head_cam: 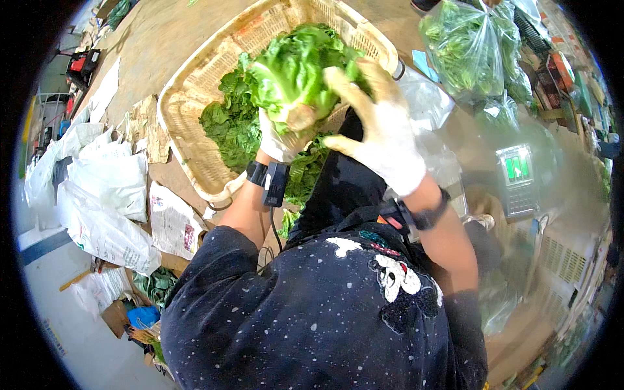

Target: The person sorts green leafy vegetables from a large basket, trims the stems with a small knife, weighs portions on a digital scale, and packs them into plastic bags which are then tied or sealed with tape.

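Observation:
My left hand [280,141], in a white work glove, grips a head of green lettuce [292,68] from below, near its stem. The pale cut stem end [301,117] faces me. At the right side of the head is my gloved right hand [378,126], its fingers spread apart; whether the fingertips touch the leaves cannot be made out. Beneath the lettuce stands a large cream plastic crate [195,161] with slotted walls. More leafy greens [226,131] lie inside it, partly hidden by the held head and my left arm.
At the upper right are clear plastic bags of greens [460,53]. A digital scale [519,180] with a lit green display stands to my right, near a shoe [482,222]. White plastic bags [107,190] and a printed paper sheet [173,222] lie to my left.

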### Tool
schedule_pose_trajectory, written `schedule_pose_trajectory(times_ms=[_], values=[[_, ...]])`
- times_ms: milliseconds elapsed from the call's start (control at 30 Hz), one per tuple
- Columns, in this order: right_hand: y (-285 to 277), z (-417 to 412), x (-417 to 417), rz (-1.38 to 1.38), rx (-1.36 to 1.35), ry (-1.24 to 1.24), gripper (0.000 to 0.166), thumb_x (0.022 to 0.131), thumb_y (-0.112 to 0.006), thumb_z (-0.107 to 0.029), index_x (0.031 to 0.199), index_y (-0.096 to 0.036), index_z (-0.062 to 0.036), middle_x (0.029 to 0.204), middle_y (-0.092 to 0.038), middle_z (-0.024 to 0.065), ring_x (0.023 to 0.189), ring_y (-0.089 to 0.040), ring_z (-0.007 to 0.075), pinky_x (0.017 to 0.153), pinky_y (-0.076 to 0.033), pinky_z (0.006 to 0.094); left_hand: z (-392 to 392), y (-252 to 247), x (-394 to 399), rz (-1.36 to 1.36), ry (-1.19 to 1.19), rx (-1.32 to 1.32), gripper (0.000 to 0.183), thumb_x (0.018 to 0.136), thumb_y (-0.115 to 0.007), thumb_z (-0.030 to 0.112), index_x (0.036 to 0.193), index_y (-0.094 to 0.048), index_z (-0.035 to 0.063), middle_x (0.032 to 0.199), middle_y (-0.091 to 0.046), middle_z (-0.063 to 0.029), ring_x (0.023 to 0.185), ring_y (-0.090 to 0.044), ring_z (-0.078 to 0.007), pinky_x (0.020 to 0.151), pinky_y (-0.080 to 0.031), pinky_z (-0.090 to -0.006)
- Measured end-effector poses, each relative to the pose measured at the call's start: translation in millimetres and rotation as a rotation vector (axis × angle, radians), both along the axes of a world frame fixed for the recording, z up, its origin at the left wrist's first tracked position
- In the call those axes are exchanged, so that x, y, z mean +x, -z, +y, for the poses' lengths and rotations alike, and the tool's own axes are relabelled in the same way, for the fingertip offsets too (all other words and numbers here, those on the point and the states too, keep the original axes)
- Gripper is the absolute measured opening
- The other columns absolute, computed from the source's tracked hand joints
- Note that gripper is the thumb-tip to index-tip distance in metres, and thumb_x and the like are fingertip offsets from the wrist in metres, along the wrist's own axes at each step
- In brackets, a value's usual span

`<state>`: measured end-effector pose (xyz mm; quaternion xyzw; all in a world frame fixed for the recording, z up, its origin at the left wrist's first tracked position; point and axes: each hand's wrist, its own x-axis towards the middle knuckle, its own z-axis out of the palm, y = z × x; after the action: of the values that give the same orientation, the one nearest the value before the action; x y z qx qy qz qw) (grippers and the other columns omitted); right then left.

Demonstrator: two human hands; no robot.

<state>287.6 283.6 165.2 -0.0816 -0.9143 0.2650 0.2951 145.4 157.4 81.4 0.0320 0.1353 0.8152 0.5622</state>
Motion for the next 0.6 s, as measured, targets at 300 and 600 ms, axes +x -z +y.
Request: schedule_pose_trajectory(times_ms=[300, 600], values=[[29.6, -20.5, -26.1, -0.063, 0.223, -0.088, 0.023, 0.065, -0.067, -0.027, 0.084, -0.060, -0.0168, 0.088, -0.056, 0.0032, 0.092, -0.053, 0.0233, 0.092, -0.033, 0.0427, -35.1, -10.8, -2.8, -0.023, -0.303, -0.635, 0.072, 0.080, -0.044, 0.064, 0.129, -0.043, 0.0114, 0.126, -0.051, -0.0099, 0.112, -0.051, -0.0276, 0.093, -0.044, -0.0438], [62.5, -58.9, 7.2, -0.223, -0.058, -0.372, 0.043, 0.071, -0.065, -0.041, 0.108, -0.060, -0.0207, 0.113, -0.052, 0.0110, 0.108, -0.048, 0.0283, 0.095, -0.032, 0.0486, -52.6, -5.0, -42.5, 0.323, -0.594, -0.701, 0.054, 0.083, -0.049, 0.043, 0.127, -0.044, 0.0119, 0.127, -0.047, -0.0080, 0.117, -0.044, -0.0276, 0.100, -0.034, -0.0469]])
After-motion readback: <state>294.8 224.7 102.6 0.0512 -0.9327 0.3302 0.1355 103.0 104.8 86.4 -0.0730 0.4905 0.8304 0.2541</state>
